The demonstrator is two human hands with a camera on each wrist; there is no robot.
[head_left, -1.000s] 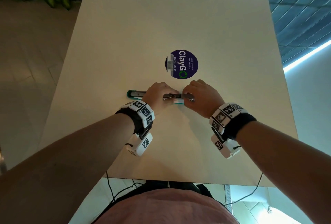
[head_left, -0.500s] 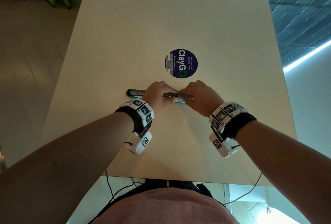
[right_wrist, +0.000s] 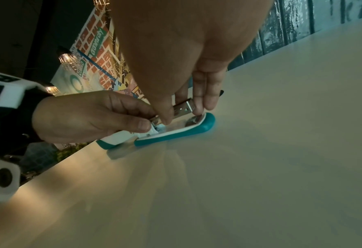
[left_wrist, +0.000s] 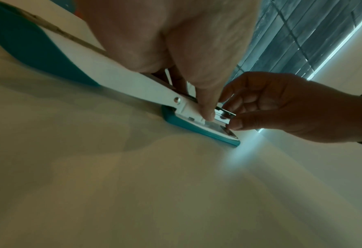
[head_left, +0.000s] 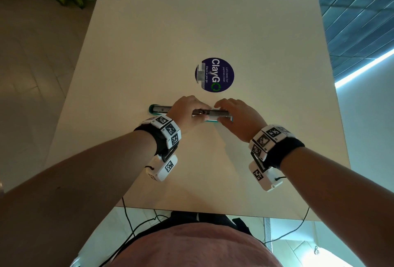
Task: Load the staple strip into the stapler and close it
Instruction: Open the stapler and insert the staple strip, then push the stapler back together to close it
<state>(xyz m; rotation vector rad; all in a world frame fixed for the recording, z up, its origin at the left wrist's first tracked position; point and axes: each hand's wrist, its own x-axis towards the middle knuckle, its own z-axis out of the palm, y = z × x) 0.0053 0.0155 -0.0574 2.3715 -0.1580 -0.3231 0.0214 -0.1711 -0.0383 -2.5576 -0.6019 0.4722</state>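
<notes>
Teal-and-white plastic stapler [head_left: 157, 109] lies opened flat on the beige tabletop [head_left: 213, 160]. My left hand [head_left: 187, 113] pinches its hinge; my right hand [head_left: 238, 117] pinches the metal magazine [right_wrist: 183, 107]. Staple strip seems seated, I cannot confirm; next, fold the cover shut.

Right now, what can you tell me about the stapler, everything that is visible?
The stapler is teal and white, plastic by its look, lying opened out flat on the table. Its teal base is on the tabletop and its lid is folded back to the person's left. The left hand steadies the hinge area; the right hand pinches the shiny metal magazine.
</notes>
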